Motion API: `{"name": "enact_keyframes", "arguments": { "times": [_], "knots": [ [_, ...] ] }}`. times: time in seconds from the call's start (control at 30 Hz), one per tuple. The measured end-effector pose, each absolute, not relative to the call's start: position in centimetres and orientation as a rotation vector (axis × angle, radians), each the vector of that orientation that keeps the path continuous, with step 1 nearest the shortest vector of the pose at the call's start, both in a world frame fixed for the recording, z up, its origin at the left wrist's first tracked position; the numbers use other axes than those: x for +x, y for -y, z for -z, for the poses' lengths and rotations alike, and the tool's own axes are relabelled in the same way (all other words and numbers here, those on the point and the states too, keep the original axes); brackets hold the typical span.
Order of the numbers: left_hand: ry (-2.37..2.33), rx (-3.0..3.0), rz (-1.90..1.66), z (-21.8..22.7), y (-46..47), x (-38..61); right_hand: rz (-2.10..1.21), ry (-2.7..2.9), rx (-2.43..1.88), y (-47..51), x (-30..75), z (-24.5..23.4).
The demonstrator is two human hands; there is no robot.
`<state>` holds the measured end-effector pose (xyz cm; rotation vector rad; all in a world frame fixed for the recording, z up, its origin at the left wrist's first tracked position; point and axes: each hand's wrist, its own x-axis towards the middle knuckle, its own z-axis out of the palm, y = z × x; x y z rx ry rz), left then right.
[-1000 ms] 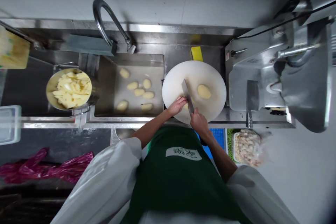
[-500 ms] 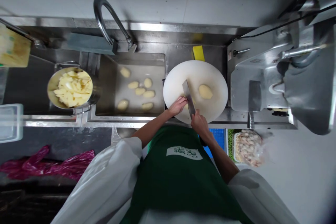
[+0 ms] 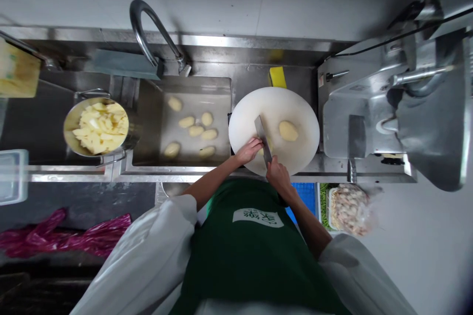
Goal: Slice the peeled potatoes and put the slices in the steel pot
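Observation:
On the round white cutting board [image 3: 244,103], my right hand [image 3: 278,174] is wrapped round the handle of a cleaver [image 3: 262,135]. Its blade points up and to the left across the board. Just left of the blade, my left hand [image 3: 250,150] has its fingers bent onto a pale peeled potato [image 3: 270,144], mostly hidden by the fingers and the blade. Another peeled potato [image 3: 288,131] lies loose on the right side of the board.
Several peeled potatoes [image 3: 196,131] lie in the sink [image 3: 151,123] under a curved tap [image 3: 157,24]. Left of it stands a metal pot [image 3: 70,128] of potato pieces. A yellow sponge [image 3: 277,77] touches the board's back. A second cleaver [image 3: 356,138] rests by the slicing machine [image 3: 436,123].
The whole view has shifted slightly. Both hands keep their hold, and the cleaver's blade stays beside my left fingers with barely any movement.

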<state>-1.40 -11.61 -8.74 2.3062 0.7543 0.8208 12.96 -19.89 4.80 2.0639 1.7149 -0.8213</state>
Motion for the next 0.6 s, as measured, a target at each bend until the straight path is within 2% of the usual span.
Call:
{"name": "enact_keyframes", "arguments": {
  "times": [0.2,0.47,0.6],
  "knots": [
    [-0.772,2.305,-0.805,8.5,11.6,-1.4,0.813,-1.731,2.058,20.6,13.6,-5.5],
    [-0.772,2.301,-0.800,8.5,11.6,-1.8,0.806,-1.712,2.059,19.3,12.1,-3.9],
    [-0.784,2.313,-0.769,8.5,11.6,-1.9,0.779,-1.728,2.060,19.8,12.4,-5.1]
  ]
}}
